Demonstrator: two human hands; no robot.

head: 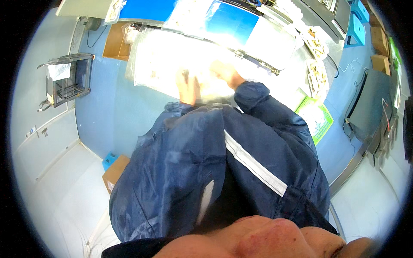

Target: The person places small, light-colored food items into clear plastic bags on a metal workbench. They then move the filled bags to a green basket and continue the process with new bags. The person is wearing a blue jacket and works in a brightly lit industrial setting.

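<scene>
My left hand (186, 87) rests over the near side of a brightly glaring work table (151, 64), its fingers pointing away from me. A little to the right is my right hand (228, 73), bent inward toward the left one. Strong glare washes out the surface between and around both hands. Whatever they touch or hold there cannot be made out. Beyond the right hand lies a dark metal bar with fittings (256, 61), which slants across the table.
Blue panels (232, 22) and clear plastic bags (187, 16) lie behind the table. To the right are white trays (317, 74) with brownish pieces and a green plastic basket (317, 119). A cardboard box (116, 42) and a metal stand (69, 79) are on the left.
</scene>
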